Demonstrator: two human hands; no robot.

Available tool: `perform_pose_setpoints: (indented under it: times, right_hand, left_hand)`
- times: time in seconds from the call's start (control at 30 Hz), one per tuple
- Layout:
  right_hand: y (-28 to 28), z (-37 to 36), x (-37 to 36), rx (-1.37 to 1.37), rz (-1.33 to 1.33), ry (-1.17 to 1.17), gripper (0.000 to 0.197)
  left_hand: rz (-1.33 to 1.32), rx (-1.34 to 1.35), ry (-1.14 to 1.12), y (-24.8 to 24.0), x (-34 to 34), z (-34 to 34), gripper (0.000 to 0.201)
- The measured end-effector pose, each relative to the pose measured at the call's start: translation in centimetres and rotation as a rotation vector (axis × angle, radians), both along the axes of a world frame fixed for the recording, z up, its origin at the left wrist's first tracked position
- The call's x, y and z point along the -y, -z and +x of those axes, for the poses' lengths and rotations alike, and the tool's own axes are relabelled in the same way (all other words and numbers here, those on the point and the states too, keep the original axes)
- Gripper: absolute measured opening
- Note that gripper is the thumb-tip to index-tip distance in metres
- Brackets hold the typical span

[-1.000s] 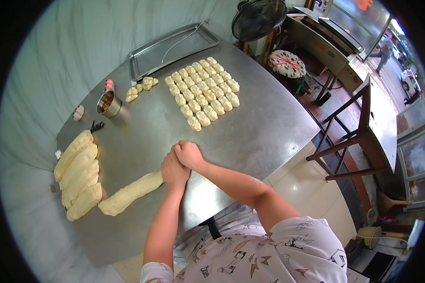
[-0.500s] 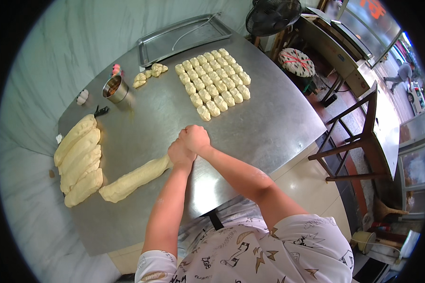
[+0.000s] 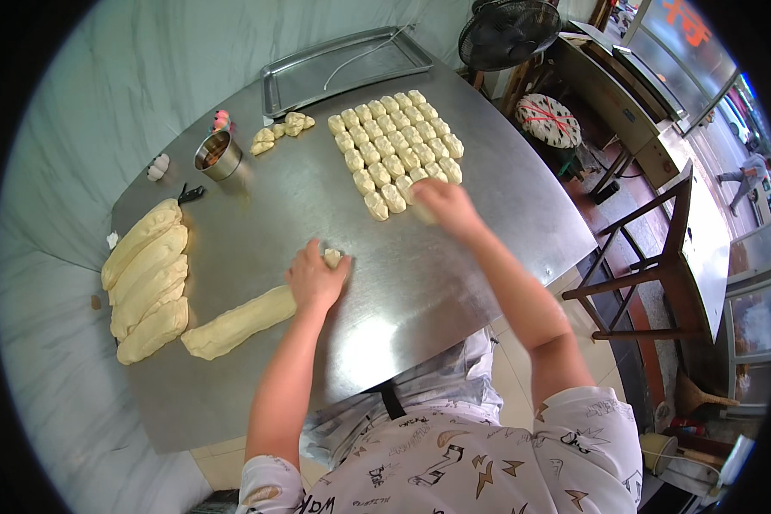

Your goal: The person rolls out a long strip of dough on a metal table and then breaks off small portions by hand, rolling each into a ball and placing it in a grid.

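Note:
A long pale dough log (image 3: 242, 324) lies slantwise on the steel table. My left hand (image 3: 317, 278) is wrapped over its right end, and a short torn tip of dough pokes out past the fingers. Further right, my right hand (image 3: 444, 206) is closed on a small dough piece (image 3: 425, 216), slightly blurred, at the near edge of the dough pieces (image 3: 385, 146) laid out in close rows. Its fingertips are partly hidden by the hand itself. At the left, several thick dough logs (image 3: 150, 274) rest side by side against each other.
Toward the back stand a metal cup (image 3: 218, 156) with brownish contents, a few dough scraps (image 3: 280, 131) and a shallow metal tray (image 3: 347, 73). A black-handled tool (image 3: 192, 194) lies near the logs. Beyond the table are a black fan (image 3: 510, 34) and a wooden chair (image 3: 660, 265).
My hands were together at the log's end; they have separated. My right hand has moved up and right to the rows with a dough piece, while my left stays on the log.

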State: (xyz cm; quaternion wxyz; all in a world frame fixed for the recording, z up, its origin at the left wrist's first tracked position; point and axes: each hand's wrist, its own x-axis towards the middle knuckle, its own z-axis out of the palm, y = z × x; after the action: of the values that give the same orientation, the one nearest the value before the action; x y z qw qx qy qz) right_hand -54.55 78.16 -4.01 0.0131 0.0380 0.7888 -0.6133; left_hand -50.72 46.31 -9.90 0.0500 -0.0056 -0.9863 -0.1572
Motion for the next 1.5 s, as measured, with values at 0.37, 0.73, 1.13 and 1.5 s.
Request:
perform_pose_setpoints:
  times: [0.37, 0.73, 1.13, 1.5]
  right_hand:
    - [5.6, -10.7, -15.5, -0.021, 0.348, 0.199, 0.045]
    - [7.9, -11.1, -11.2, -0.367, 0.824, 0.476, 0.045]
    - [8.3, 2.2, 17.3, -0.011, 0.13, -0.018, 0.04]
    - [5.1, 2.1, 20.7, 0.086, 0.199, 0.122, 0.041]
  left_hand:
    - [-0.402, -0.191, 0.211, 2.0, 3.0, 1.7, 0.079]
    - [-0.142, 0.05, 0.178, -0.2, 2.2, -2.5, 0.065]
    - [-0.021, -0.432, 0.268, 1.4, -1.7, 2.6, 0.076]
    - [-0.058, -0.025, 0.061, 0.0, -3.2, 0.7, 0.037]
